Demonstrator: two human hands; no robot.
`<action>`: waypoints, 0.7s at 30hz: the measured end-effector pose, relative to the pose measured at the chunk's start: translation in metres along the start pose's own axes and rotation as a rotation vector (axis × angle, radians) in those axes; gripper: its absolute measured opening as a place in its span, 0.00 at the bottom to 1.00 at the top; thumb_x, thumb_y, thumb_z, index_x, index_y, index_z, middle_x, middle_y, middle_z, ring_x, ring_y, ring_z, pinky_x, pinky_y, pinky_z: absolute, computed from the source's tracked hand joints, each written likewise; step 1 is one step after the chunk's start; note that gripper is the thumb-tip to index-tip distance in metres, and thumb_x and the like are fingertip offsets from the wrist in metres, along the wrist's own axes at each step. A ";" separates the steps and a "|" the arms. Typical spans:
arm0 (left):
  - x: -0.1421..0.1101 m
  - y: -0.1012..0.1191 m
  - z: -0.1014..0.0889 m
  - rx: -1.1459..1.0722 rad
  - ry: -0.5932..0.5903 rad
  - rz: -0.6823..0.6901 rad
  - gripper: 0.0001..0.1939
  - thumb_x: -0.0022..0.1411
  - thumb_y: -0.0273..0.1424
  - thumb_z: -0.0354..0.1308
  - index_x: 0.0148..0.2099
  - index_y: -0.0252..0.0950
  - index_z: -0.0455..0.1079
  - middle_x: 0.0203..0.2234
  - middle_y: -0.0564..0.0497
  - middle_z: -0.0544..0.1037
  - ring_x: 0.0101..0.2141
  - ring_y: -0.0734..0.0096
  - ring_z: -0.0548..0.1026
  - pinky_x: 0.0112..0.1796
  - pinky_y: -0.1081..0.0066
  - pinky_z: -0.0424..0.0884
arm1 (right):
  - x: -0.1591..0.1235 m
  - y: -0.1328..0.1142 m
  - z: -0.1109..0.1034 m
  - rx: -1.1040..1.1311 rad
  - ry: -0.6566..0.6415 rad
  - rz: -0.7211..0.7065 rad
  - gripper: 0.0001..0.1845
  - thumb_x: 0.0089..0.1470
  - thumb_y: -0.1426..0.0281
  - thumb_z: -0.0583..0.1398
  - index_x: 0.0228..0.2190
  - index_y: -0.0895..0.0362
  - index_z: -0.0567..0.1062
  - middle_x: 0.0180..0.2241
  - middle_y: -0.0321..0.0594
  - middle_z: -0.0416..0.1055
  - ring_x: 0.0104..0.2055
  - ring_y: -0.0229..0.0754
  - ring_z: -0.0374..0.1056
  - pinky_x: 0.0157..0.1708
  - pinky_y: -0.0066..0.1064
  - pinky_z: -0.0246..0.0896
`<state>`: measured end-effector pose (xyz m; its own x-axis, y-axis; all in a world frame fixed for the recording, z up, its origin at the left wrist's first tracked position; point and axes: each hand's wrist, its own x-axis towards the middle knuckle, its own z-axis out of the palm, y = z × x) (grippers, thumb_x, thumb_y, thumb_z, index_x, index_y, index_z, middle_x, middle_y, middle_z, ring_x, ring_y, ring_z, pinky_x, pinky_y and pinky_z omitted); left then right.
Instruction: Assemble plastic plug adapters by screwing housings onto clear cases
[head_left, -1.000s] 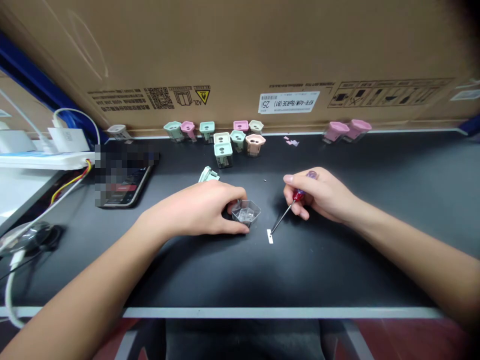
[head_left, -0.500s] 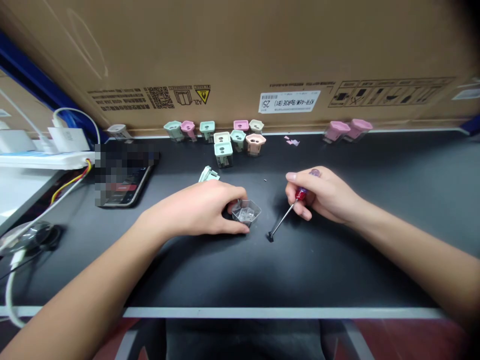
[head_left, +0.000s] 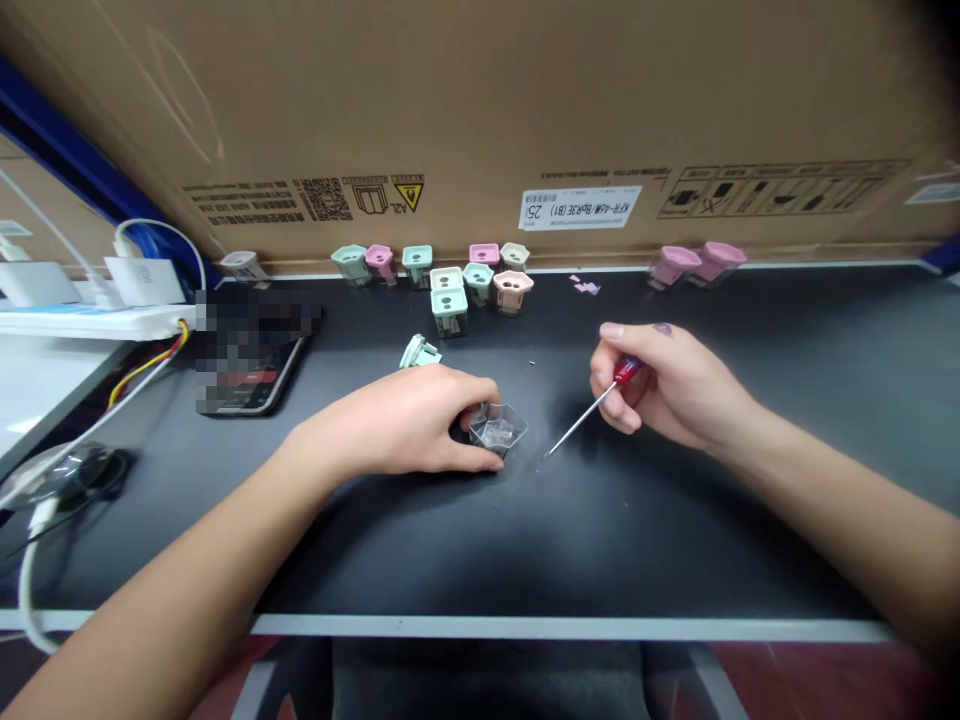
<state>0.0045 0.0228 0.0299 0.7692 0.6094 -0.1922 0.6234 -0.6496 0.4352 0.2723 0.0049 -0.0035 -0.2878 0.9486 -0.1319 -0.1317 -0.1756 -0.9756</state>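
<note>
My left hand curls around a small clear plastic hexagonal cup, with fingertips on its near and far sides. Flakes of clear material lie inside it. My right hand grips a red-handled precision screwdriver, whose thin steel shaft slants down-left and ends just right of the cup, apart from it. A pale green plastic piece lies on its side beyond my left hand.
Several pastel plastic housings stand at the back of the black bench top, with pink ones further right. A cardboard box walls the back. A phone, a power strip and cables lie left.
My right hand and the screwdriver have moved up and to the right. The small strip seen by the tip earlier no longer shows. My left hand still holds the cup.
</note>
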 end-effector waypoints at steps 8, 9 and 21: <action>0.004 0.003 0.006 -0.041 0.000 0.054 0.16 0.61 0.44 0.65 0.43 0.38 0.72 0.31 0.55 0.75 0.30 0.73 0.68 0.29 0.73 0.56 | 0.000 -0.002 0.005 0.101 0.047 -0.073 0.21 0.61 0.59 0.63 0.21 0.59 0.78 0.14 0.40 0.69 0.14 0.37 0.62 0.16 0.30 0.60; 0.004 0.004 0.006 -0.046 0.001 0.061 0.16 0.61 0.44 0.65 0.43 0.38 0.72 0.31 0.55 0.75 0.29 0.73 0.68 0.29 0.73 0.57 | 0.001 -0.002 0.006 0.112 0.053 -0.080 0.21 0.60 0.59 0.63 0.21 0.59 0.78 0.15 0.40 0.69 0.14 0.37 0.62 0.16 0.30 0.60; 0.004 0.003 0.004 -0.002 0.015 0.033 0.17 0.61 0.45 0.65 0.41 0.38 0.71 0.30 0.56 0.73 0.28 0.73 0.67 0.29 0.74 0.55 | -0.002 0.000 0.001 -0.350 -0.002 -0.122 0.25 0.61 0.55 0.62 0.19 0.58 0.77 0.15 0.39 0.70 0.15 0.37 0.65 0.15 0.26 0.58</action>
<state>0.0099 0.0215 0.0269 0.7869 0.5948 -0.1646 0.5978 -0.6683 0.4428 0.2716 0.0022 -0.0030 -0.2914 0.9565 -0.0114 0.1677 0.0394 -0.9851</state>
